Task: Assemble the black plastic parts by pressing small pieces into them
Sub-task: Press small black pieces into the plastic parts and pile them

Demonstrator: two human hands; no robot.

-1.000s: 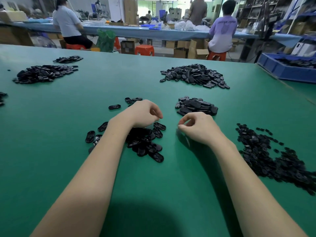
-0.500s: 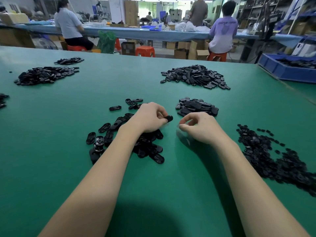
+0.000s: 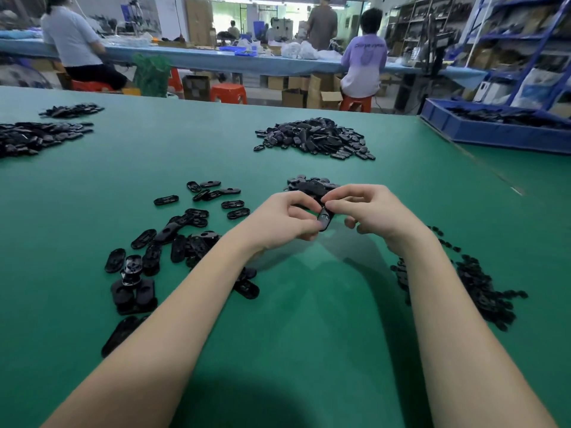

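From the head camera, the one view here, both hands are raised just above the green tabletop (image 3: 309, 350), meeting near the middle of the picture. The left hand (image 3: 278, 220) pinches one oval black part (image 3: 324, 216) at its near end, thumb and fingers curled around it. The right hand (image 3: 370, 208) comes in from three o'clock with thumb and forefinger pinched at the part's upper end, most likely pressing a small piece in; the piece itself is too small to make out.

Around the hands the work looks far from over. At about eight o'clock lies a loose scatter of oval parts (image 3: 185, 239), seemingly waiting their turn. At four o'clock a long drift of small pieces (image 3: 482, 288) runs beside the right forearm. Just behind the hands, at twelve o'clock, sits a small heap (image 3: 309, 185), and farther back a larger heap (image 3: 315, 139); I would guess these are finished ones, though I cannot tell from here. More piles (image 3: 34, 137) lie at ten o'clock, and a blue tray (image 3: 494, 134) of dark parts stands at two o'clock.

So one part is in hand, many remain.
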